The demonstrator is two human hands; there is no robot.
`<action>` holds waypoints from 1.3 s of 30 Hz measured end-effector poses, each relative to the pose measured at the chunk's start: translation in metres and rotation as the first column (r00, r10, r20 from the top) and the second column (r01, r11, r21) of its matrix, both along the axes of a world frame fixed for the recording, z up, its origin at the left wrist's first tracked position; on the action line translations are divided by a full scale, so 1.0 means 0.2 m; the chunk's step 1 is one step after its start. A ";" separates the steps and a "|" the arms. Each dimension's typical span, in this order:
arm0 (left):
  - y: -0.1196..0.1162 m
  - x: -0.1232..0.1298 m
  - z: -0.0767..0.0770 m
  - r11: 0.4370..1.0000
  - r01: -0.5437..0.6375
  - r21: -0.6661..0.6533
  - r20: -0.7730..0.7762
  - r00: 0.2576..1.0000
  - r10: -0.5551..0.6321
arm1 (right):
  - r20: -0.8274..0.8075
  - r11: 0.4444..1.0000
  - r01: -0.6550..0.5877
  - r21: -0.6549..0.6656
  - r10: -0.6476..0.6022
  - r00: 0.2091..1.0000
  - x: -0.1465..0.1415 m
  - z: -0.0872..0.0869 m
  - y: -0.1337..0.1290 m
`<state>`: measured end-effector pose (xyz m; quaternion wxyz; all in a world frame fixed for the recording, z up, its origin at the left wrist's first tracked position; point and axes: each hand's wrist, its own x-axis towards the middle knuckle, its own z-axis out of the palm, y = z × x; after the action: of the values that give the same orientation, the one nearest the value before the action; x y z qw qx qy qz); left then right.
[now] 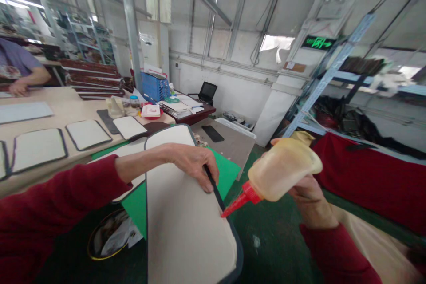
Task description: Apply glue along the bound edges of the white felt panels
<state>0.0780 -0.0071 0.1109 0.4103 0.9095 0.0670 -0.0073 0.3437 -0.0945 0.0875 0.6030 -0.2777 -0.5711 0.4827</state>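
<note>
A large off-white panel [186,222] with rounded corners and a dark edging strip [218,195] fills the lower middle. My left hand [196,164] is closed on the panel's right edge, pinching the dark strip between thumb and fingers. In my right hand [309,195] is a yellowish squeeze bottle [282,168], tilted nozzle down. Its red nozzle tip [229,211] meets the panel's edge just below my left hand. The bottle hides most of my right fingers. Under the panel lies a green sheet [222,173].
Several smaller edged panels [40,148] lie on the long table [76,95] at left. A person [23,69] sits beyond it. A bin [109,235] with scraps stands on the floor below. Shelving with a red cloth [369,182] is at right.
</note>
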 end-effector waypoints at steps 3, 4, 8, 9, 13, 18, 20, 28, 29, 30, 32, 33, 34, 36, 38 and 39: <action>0.00 0.00 0.00 1.000 0.026 -0.004 -0.025 0.999 -0.026 | 0.022 0.999 -0.032 -0.017 0.032 0.999 0.02 -0.03 0.02; 0.01 0.00 0.00 1.000 0.023 0.009 -0.026 0.999 -0.023 | 0.023 0.999 -0.040 -0.022 0.040 0.999 0.03 -0.04 0.02; 0.00 -0.02 0.01 0.999 0.010 0.043 -0.037 0.999 -0.009 | 0.016 0.998 -0.042 -0.047 0.042 0.999 0.06 -0.07 0.03; 0.00 -0.02 0.01 0.999 0.008 0.051 -0.040 0.999 -0.006 | 0.013 0.998 -0.041 -0.053 0.042 0.999 0.06 -0.08 0.03; 0.00 -0.04 0.01 0.996 -0.003 0.093 -0.038 0.999 0.006 | -0.009 0.996 -0.055 -0.069 0.054 0.998 0.07 -0.08 0.02; 0.01 -0.05 0.00 0.998 -0.005 0.066 -0.039 0.999 0.008 | -0.021 0.992 -0.011 -0.127 0.008 1.000 0.07 -0.07 0.01; 0.01 -0.05 0.00 0.998 -0.016 0.057 -0.037 0.999 0.018 | -0.034 0.987 0.022 -0.159 -0.028 0.999 0.07 -0.07 0.01; 0.02 -0.09 -0.01 0.996 -0.067 0.050 -0.007 0.998 0.067 | -0.019 0.991 0.035 -0.126 -0.038 0.999 0.09 -0.09 -0.02; 0.02 -0.09 -0.01 0.997 -0.068 0.048 -0.008 0.998 0.068 | -0.007 0.993 0.036 -0.115 -0.037 0.999 0.09 -0.09 -0.03; 0.02 -0.10 -0.01 0.997 -0.067 0.045 -0.009 0.998 0.067 | 0.004 0.994 0.040 -0.106 -0.040 0.999 0.09 -0.09 -0.03; 0.03 -0.11 -0.01 0.997 -0.067 0.041 -0.010 0.998 0.068 | 0.002 0.993 0.064 -0.097 -0.064 0.998 0.08 -0.09 -0.04; 0.03 -0.11 -0.01 0.997 -0.069 0.039 -0.008 0.998 0.069 | -0.010 0.993 0.079 -0.088 -0.080 0.997 0.07 -0.09 -0.04; 0.03 -0.11 -0.01 0.997 -0.069 0.038 -0.007 0.998 0.069 | -0.024 0.993 0.093 -0.077 -0.095 0.995 0.06 -0.09 -0.04; 0.03 -0.10 -0.01 0.998 -0.064 0.030 -0.005 0.998 0.064 | -0.052 0.992 0.117 -0.046 -0.119 0.992 0.03 -0.08 -0.02; 0.03 -0.10 -0.01 0.998 -0.056 0.019 -0.010 0.998 0.056 | -0.065 0.992 0.125 -0.021 -0.126 0.990 0.00 -0.07 -0.01; 0.03 -0.10 -0.01 0.998 -0.054 0.014 -0.014 0.998 0.054 | -0.063 0.992 0.122 -0.021 -0.123 0.990 -0.01 -0.07 0.00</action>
<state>0.0581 -0.0019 0.1092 0.4037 0.9100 0.0944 -0.0023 0.3408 -0.0943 0.0737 0.6470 -0.3019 -0.5292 0.4584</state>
